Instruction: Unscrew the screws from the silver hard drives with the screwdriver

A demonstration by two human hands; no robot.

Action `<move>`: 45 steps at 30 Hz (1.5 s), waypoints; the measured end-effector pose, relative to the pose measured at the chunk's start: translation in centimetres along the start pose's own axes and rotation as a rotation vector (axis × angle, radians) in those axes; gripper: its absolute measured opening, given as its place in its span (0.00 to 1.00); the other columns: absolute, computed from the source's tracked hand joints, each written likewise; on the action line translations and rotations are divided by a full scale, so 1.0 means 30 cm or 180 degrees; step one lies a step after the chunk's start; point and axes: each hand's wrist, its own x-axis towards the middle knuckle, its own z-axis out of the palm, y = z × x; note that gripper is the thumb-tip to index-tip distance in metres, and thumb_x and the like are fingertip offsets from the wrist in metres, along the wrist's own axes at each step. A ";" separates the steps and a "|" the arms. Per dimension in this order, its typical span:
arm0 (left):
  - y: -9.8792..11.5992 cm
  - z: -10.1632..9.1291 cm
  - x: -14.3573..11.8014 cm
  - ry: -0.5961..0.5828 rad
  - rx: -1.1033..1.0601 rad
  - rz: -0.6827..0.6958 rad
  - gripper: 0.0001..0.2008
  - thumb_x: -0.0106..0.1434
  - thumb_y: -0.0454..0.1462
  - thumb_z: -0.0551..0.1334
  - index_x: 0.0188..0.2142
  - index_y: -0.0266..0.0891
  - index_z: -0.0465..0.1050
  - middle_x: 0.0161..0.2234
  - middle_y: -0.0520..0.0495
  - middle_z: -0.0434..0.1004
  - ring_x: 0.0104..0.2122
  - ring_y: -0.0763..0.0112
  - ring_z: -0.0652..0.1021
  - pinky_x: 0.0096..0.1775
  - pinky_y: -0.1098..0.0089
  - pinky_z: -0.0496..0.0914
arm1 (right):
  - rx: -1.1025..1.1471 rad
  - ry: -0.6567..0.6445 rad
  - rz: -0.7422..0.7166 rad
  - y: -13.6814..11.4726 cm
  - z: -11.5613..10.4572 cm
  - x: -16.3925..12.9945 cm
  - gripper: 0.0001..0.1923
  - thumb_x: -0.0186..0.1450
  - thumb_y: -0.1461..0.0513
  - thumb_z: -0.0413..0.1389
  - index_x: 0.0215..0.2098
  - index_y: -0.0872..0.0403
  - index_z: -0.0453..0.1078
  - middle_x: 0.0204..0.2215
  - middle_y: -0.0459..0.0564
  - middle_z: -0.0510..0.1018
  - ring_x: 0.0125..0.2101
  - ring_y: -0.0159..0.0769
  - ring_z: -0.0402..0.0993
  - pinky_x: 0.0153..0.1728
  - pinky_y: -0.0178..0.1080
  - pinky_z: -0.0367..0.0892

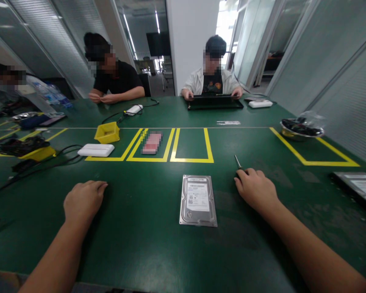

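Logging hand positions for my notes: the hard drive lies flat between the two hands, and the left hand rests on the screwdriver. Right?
Not quite. The head view shows the right hand on the screwdriver; the left hand rests on the bare table. The hard drive does lie flat between them.

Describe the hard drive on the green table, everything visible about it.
The hard drive is a flat rectangular metal unit with a bare silvery casing. A white printed label covers much of its upper face; the print is too small to read. It lies flat, label up, long side running away from the person, on the green table, between the left hand and right hand. Neither hand touches it.
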 end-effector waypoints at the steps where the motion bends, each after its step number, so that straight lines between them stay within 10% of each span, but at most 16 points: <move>1: 0.001 0.000 0.000 0.0019 0.0066 0.0013 0.24 0.70 0.46 0.45 0.49 0.42 0.77 0.49 0.43 0.78 0.46 0.51 0.74 0.37 0.61 0.66 | -0.0005 0.0003 0.0002 0.000 -0.001 0.000 0.17 0.72 0.56 0.45 0.49 0.53 0.71 0.42 0.58 0.74 0.41 0.46 0.70 0.35 0.40 0.65; 30: -0.030 -0.006 0.074 -0.0685 -0.0175 0.0198 0.26 0.71 0.47 0.40 0.45 0.31 0.70 0.48 0.29 0.73 0.46 0.42 0.71 0.41 0.57 0.63 | -0.0027 0.0020 -0.0004 0.001 0.008 0.003 0.17 0.71 0.56 0.46 0.49 0.54 0.71 0.42 0.58 0.74 0.41 0.47 0.70 0.36 0.41 0.65; 39: -0.013 -0.018 0.056 -0.0126 -0.0196 0.0257 0.23 0.72 0.45 0.38 0.42 0.34 0.67 0.42 0.34 0.73 0.41 0.49 0.71 0.35 0.65 0.58 | 0.0013 0.0005 -0.0007 0.002 0.006 0.006 0.17 0.71 0.55 0.46 0.49 0.54 0.71 0.41 0.58 0.74 0.40 0.46 0.70 0.35 0.41 0.65; 45: 0.024 -0.030 0.041 0.0539 -0.1716 -0.0225 0.10 0.69 0.40 0.51 0.37 0.38 0.67 0.30 0.49 0.69 0.30 0.66 0.70 0.32 0.72 0.58 | 0.0027 0.0022 -0.0002 0.002 0.010 0.007 0.17 0.71 0.55 0.46 0.49 0.54 0.71 0.41 0.58 0.74 0.40 0.46 0.70 0.34 0.40 0.64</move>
